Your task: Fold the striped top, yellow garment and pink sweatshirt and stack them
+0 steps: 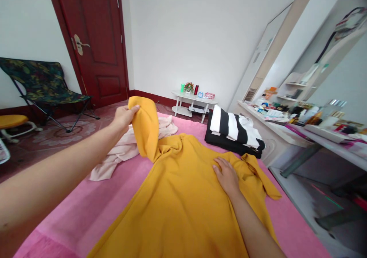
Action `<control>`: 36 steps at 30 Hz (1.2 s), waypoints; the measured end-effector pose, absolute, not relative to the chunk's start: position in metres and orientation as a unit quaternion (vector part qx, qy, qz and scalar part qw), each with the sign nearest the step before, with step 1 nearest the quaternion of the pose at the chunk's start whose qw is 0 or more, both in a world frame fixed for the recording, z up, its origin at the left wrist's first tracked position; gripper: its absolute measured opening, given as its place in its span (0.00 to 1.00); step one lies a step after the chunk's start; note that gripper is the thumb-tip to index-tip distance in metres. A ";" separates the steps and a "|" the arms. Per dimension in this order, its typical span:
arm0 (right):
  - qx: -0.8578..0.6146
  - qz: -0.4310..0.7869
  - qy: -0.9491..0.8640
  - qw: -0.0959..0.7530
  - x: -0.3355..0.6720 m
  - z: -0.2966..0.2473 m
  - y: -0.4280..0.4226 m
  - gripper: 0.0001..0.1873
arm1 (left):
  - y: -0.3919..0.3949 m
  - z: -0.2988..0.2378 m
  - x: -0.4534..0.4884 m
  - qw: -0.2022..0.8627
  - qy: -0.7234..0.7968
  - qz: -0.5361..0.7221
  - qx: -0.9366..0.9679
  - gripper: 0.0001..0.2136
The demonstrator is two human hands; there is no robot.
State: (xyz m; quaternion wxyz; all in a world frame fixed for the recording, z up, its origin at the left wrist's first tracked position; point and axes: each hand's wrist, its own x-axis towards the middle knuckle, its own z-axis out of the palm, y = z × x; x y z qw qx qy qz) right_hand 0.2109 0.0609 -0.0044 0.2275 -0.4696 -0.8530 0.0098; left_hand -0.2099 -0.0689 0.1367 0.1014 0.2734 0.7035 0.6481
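Note:
A mustard-yellow dress [183,196] lies spread over a pink bedspread [126,181], its neckline toward the far edge. My left hand [125,116] pinches the end of the left sleeve [146,129] and holds it raised above the bed. Flat on the upper right part of the garment rests my right hand [227,175], fingers stretched out. The right sleeve [262,177] lies bent outward on the bed beside it. A crumpled pale pink garment [120,151] is partly hidden behind the raised sleeve.
Folded black and white striped clothes [235,128] sit on a black folded cloth [220,141] at the far right. A cluttered dressing table [258,116] stands right of the bed. Beyond are a small white table [195,98], a folding chair [48,82] and a red door [94,40].

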 end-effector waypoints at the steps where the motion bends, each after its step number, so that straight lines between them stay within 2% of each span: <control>1: -0.470 0.010 -0.852 0.229 0.211 -0.004 0.061 0.21 | -0.071 0.137 -0.222 0.043 0.739 0.623 0.253 0.15; 3: -0.471 0.009 -0.851 0.232 0.211 -0.004 0.060 0.21 | -0.077 0.134 -0.241 -0.037 0.806 0.535 0.251 0.14; 7: -0.469 0.006 -0.851 0.236 0.210 -0.003 0.060 0.21 | -0.078 0.133 -0.247 -0.128 0.881 0.333 0.311 0.17; 10: -0.466 0.008 -0.852 0.239 0.211 -0.004 0.061 0.21 | -0.062 0.137 -0.221 -0.234 0.850 0.263 0.392 0.25; 12: -0.465 0.011 -0.852 0.239 0.211 -0.005 0.062 0.21 | -0.047 0.134 -0.193 -0.262 0.799 0.246 0.482 0.24; 15: -0.461 0.015 -0.854 0.239 0.211 -0.006 0.062 0.21 | -0.029 0.113 -0.151 -0.167 0.753 0.202 0.604 0.25; 17: -0.462 0.016 -0.854 0.239 0.211 -0.005 0.061 0.21 | -0.021 0.092 -0.129 -0.070 0.755 0.167 0.630 0.31; 19: -0.463 0.015 -0.854 0.238 0.212 -0.003 0.060 0.22 | -0.017 0.073 -0.116 -0.027 0.756 0.148 0.637 0.35; 21: -0.465 0.014 -0.853 0.235 0.212 -0.002 0.059 0.22 | -0.014 0.061 -0.113 -0.039 0.746 0.156 0.647 0.31; 23: -0.468 0.013 -0.853 0.231 0.211 -0.001 0.058 0.22 | -0.013 0.061 -0.117 -0.052 0.725 0.184 0.661 0.20; 25: -0.471 0.013 -0.852 0.228 0.211 -0.001 0.058 0.21 | -0.013 0.068 -0.125 -0.051 0.704 0.211 0.676 0.13; 27: -0.474 0.013 -0.851 0.226 0.210 -0.001 0.058 0.21 | -0.015 0.078 -0.133 -0.063 0.703 0.212 0.676 0.13; 30: -0.476 0.010 -0.850 0.225 0.209 0.000 0.057 0.21 | -0.019 0.088 -0.141 -0.081 0.763 0.149 0.623 0.11; 36: -0.480 0.016 -0.846 0.231 0.209 0.002 0.054 0.20 | -0.004 0.096 -0.116 -0.054 0.800 0.073 0.594 0.07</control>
